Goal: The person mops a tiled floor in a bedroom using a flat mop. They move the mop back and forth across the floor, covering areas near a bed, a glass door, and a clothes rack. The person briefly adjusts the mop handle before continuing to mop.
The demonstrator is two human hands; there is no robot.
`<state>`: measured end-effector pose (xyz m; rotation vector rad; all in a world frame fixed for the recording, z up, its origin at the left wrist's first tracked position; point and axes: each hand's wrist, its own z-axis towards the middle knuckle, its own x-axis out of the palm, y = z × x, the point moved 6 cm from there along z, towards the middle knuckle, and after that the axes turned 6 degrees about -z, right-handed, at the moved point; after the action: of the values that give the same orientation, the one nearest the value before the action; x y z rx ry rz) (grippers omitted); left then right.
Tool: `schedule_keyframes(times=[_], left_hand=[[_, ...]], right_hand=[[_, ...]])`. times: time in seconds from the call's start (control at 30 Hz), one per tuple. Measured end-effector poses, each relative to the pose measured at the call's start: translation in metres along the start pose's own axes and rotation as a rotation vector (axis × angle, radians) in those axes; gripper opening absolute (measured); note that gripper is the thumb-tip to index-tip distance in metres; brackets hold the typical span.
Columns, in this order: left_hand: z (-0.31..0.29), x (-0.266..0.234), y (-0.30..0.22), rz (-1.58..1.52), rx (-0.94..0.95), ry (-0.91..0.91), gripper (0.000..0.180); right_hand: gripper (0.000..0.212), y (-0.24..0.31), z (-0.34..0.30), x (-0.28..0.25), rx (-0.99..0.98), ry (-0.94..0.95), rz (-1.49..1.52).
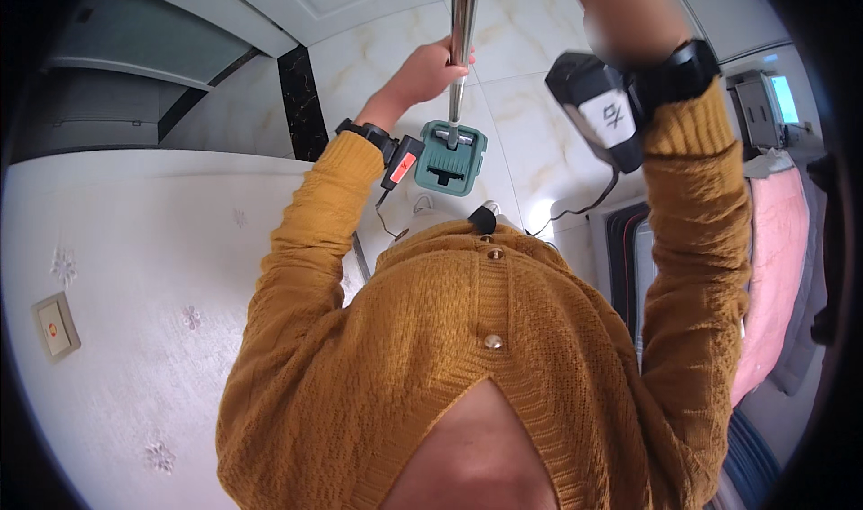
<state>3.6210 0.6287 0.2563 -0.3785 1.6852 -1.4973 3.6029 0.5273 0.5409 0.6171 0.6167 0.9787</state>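
A: What sits closest?

B: The mustard sweater fills the lower middle. Both sleeves rise from it. Each wrist carries a black strapped device.

A: And the left hand?

B: The left hand is wrapped around the metal pole, fingers closed on it. Just below that hand the pole runs down into a teal mop head lying flat on the marble floor.

A: The right hand?

B: The right hand is raised, blurred and cut by the top edge. I cannot tell whether it grips anything.

A: Room around the mop head?

B: Bare tile lies beyond and to the right of the left hand. Left of it a dark floor strip marks the edge by the white wall. Right of the right wrist, a pink cloth hangs near the edge of a metal frame
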Motion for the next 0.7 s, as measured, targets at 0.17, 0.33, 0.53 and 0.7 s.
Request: schedule_keyframes(times=[0.17, 0.33, 0.53, 0.7], left_hand=[[-0.008, 0.012, 0.07, 0.032, -0.206, 0.042, 0.031], [-0.009, 0.005, 0.06, -0.043, -0.137, 0.04, 0.028], [-0.008, -0.027, -0.02, 0.011, 0.045, -0.016, 0.026], [-0.012, -0.078, -0.134, 0.214, 0.337, -0.221, 0.028]], right_hand=[[0.019, -0.031, -0.039, 0.031, -0.026, 0.032, -0.096], [0.019, -0.045, -0.055, 0.044, 0.061, 0.039, 0.111], [0.02, -0.015, -0.062, 0.039, 0.029, 0.137, -0.151], [0.019, 0.02, -0.045, 0.029, -0.115, -0.015, -0.008]])
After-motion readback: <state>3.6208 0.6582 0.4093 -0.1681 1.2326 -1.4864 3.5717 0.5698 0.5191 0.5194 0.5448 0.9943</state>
